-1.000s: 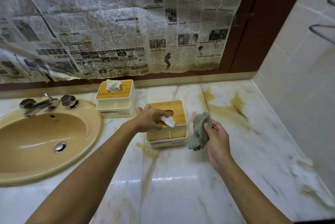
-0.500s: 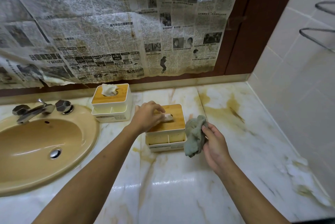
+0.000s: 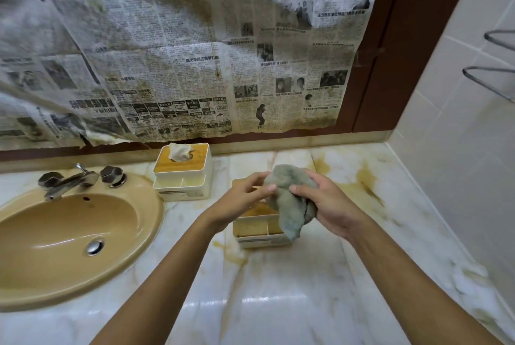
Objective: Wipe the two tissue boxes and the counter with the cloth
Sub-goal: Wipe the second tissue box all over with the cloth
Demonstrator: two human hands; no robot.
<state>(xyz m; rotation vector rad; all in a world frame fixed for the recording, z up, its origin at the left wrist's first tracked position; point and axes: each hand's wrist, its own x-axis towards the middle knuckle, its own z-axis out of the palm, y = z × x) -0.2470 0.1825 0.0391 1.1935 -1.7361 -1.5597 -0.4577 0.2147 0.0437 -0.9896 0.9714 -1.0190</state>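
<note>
A grey-green cloth [image 3: 289, 199] hangs bunched over the near tissue box [image 3: 256, 230], a white box with a wooden lid that my hands mostly hide. My right hand [image 3: 328, 202] grips the cloth from the right. My left hand [image 3: 245, 196] pinches the cloth's left edge with thumb and fingers. The far tissue box [image 3: 184, 174] stands against the back ledge with a white tissue sticking up from its wooden lid. The marble counter [image 3: 278, 289] carries yellow-brown stains around and behind the near box.
A tan sink basin [image 3: 69, 236] with a chrome tap [image 3: 72, 180] fills the left. Stained newspaper [image 3: 181, 51] covers the mirror behind. A tiled wall [image 3: 459, 149] with a metal rack [image 3: 493, 76] bounds the right side.
My left hand left the near box's lid and tissue and took hold of the cloth. My right hand brought the cloth up and left over the box.
</note>
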